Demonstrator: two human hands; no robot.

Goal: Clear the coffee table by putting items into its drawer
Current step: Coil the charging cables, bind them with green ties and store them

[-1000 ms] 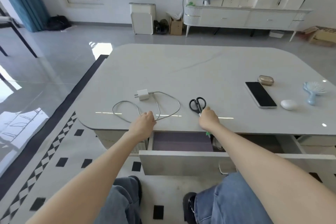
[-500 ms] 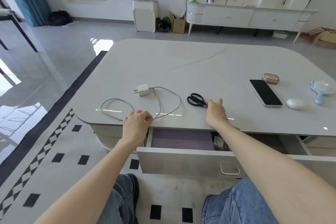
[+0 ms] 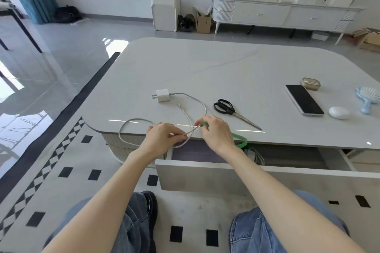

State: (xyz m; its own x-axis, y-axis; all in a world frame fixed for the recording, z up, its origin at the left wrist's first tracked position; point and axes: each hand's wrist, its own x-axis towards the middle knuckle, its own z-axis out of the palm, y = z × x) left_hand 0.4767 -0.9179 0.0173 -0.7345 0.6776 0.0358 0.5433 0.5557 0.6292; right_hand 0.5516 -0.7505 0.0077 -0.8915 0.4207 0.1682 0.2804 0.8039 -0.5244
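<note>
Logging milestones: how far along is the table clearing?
Done: drawer pulled open. In hand: left hand grips the charger cable; right hand holds a green strap at the cable. Left on the coffee table: charger plug, scissors, phone, earbud case, white oval item, blue brush.

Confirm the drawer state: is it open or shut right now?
Open. The drawer front stands out from the coffee table edge, and its purple-lined inside shows behind both hands. Only a few things show at its right side.
</note>
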